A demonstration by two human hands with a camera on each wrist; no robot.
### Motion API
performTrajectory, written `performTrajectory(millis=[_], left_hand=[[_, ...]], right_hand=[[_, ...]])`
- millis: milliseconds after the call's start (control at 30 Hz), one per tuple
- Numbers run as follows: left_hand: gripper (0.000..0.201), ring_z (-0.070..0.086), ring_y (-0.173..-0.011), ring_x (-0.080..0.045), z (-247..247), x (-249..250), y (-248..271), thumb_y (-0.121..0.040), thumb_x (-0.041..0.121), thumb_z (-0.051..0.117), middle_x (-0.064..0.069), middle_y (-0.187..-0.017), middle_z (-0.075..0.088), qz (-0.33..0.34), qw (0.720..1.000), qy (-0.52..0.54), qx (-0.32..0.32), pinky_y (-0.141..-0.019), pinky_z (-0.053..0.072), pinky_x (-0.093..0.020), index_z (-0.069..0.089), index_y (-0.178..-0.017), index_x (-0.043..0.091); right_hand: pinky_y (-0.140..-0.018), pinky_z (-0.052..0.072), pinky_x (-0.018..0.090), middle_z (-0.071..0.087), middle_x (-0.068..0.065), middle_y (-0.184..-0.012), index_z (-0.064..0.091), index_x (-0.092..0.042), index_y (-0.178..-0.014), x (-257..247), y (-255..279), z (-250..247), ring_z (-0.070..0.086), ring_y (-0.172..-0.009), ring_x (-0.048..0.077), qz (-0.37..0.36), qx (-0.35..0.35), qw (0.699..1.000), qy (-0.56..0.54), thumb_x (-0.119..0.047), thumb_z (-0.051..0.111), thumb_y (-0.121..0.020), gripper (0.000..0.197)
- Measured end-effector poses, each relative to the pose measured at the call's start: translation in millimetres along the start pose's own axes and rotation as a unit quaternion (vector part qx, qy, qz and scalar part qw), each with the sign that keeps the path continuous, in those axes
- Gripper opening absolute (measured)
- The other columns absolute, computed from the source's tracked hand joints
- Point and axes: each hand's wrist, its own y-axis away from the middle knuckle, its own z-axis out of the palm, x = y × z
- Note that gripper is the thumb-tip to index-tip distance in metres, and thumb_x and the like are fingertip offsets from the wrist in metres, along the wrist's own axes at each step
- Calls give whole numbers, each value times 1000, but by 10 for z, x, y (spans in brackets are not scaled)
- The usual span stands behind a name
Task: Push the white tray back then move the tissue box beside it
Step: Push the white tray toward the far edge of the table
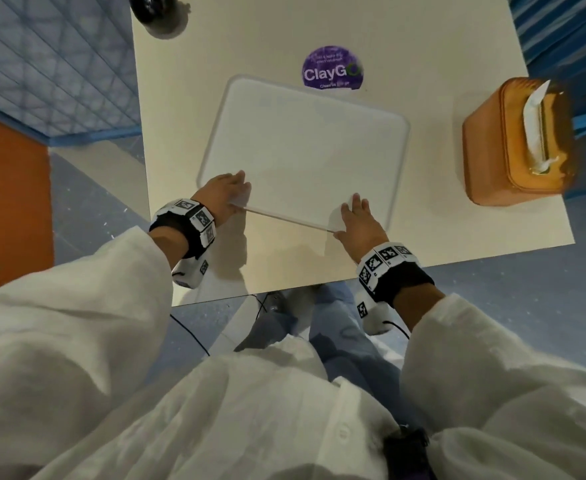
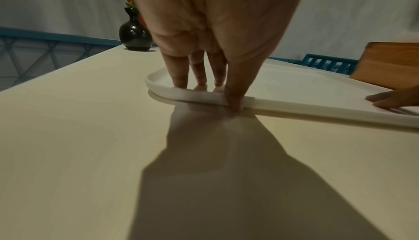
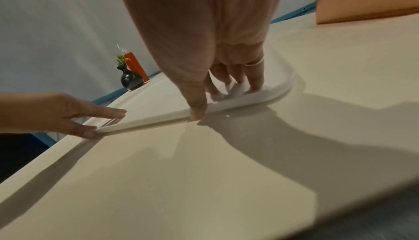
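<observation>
Table (image 1: 457, 46): a cream top is seen from above.
Tray (image 1: 305, 150): a white tray is set at the middle of the table.
Sticker (image 1: 331, 68): a round purple sticker is stuck just beyond the tray.
Tissue box (image 1: 502, 147): an orange box is placed near the right edge.
Vase (image 1: 158, 12): a dark vase is stood at the far left corner.

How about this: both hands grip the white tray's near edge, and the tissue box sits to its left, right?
No: the head view shows the tissue box right of the white tray. The left hand and right hand grip its near edge.
</observation>
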Motion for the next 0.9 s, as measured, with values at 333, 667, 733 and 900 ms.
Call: performTrajectory(millis=[333, 667, 733, 900], left_hand=[[68, 22, -145, -28, -526, 174, -805, -87, -2, 59, -9, -160, 13, -81, 992, -71, -63, -119, 27, -41, 26, -147, 7], [61, 26, -142, -29, -1104, 180, -1480, -89, 0, 52, -14, -158, 16, -98, 989, -88, -72, -115, 33, -46, 27, -145, 2], [61, 25, -143, -30, -1199, 143, -1604, -90, 2, 52, -14, -158, 16, -96, 988, -95, -80, -116, 31, -46, 26, -146, 1], [67, 15, -148, -26, -1402, 11, -1955, -94, 5, 50, -11, -161, 7, -101, 988, -75, -84, -122, 19, -39, 15, -150, 5]], right_hand=[[-121, 23, 43, -3, 22, -159, 14, -1, -149, 131, -735, -607, 2, -148, 36, -33, 9, 998, 47, -22, 46, -98, 63], [-123, 19, 42, -4, 21, -159, 13, -2, -149, 154, -1476, -1172, 1, -148, 36, -43, 14, 997, 58, -22, 45, -99, 62], [-123, 19, 42, -3, 22, -159, 13, -2, -149, 138, -1584, -1246, 1, -148, 36, -40, 13, 997, 57, -22, 44, -99, 62], [-123, 18, 41, -2, 23, -159, 12, -1, -149, 75, -1826, -1446, 2, -148, 37, -27, 16, 997, 64, -23, 43, -99, 62]])
